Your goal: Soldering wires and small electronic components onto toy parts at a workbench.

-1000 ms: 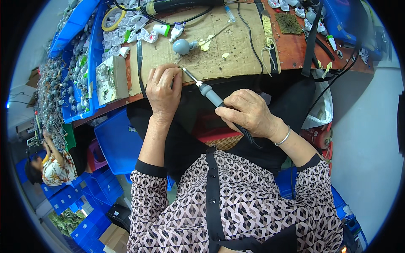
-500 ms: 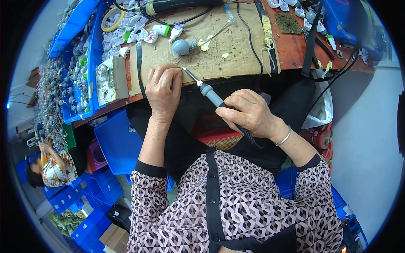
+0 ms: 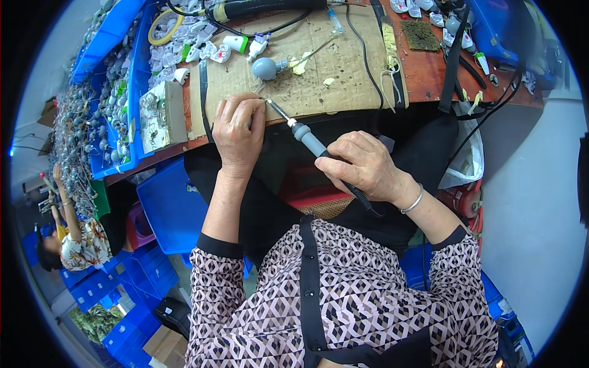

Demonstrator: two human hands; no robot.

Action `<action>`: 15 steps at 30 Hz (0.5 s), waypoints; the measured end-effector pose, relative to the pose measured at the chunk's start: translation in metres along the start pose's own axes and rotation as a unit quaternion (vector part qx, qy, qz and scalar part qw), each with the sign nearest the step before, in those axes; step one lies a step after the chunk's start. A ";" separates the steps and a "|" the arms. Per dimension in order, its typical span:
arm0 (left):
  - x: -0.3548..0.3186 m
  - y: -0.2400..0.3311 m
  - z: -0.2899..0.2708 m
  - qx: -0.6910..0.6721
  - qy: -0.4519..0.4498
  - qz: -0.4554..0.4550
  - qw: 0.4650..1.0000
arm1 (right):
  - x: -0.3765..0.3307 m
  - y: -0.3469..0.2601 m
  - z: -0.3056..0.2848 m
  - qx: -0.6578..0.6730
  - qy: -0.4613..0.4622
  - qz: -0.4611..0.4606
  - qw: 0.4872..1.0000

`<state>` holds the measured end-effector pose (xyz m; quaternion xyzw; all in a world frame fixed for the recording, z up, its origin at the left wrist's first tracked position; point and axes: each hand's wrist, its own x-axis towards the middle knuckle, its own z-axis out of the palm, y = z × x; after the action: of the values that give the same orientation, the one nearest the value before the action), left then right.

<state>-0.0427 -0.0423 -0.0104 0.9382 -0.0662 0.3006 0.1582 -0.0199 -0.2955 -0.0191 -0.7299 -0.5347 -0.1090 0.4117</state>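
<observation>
My right hand is wrapped round a soldering iron with a grey grip and black cable end. The iron's metal tip points up and left, right by the fingertips of my left hand. Those left fingers are curled and pinched together at the front edge of the cardboard; what they hold is mostly hidden behind them. Just beyond, a small grey round part with a metal neck lies on the cardboard. A thin wire runs from near it to a clear-and-blue connector.
At the left stand blue bins full of grey parts with wires. White plastic pieces pile up behind. A solder-stained block sits at the table's left edge. Pliers and a brown sponge pad lie right. A co-worker is far left.
My hands and the iron hold almost the same place, with only a tiny shift. At the far left, the co-worker's arm has moved up.
</observation>
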 end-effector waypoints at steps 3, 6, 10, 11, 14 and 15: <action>0.000 -0.001 0.000 0.001 0.000 0.002 1.000 | 0.001 -0.001 0.001 0.011 0.009 0.005 1.000; -0.001 -0.001 0.001 0.000 0.000 0.000 1.000 | 0.000 -0.002 0.001 0.008 0.010 0.007 1.000; -0.001 -0.001 0.001 -0.004 0.004 0.000 1.000 | -0.002 -0.001 0.000 0.008 0.024 0.005 1.000; -0.001 -0.001 0.001 -0.005 0.003 -0.001 1.000 | -0.002 -0.001 -0.001 0.005 0.028 0.004 1.000; -0.001 -0.001 0.001 -0.003 0.005 -0.002 1.000 | 0.000 -0.002 -0.002 0.000 0.027 0.003 1.000; -0.001 -0.001 0.001 -0.003 0.006 -0.002 1.000 | 0.000 -0.002 -0.002 -0.003 0.021 0.005 1.000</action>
<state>-0.0427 -0.0420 -0.0117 0.9361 -0.0647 0.3056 0.1620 -0.0207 -0.2970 -0.0170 -0.7312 -0.5221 -0.1244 0.4210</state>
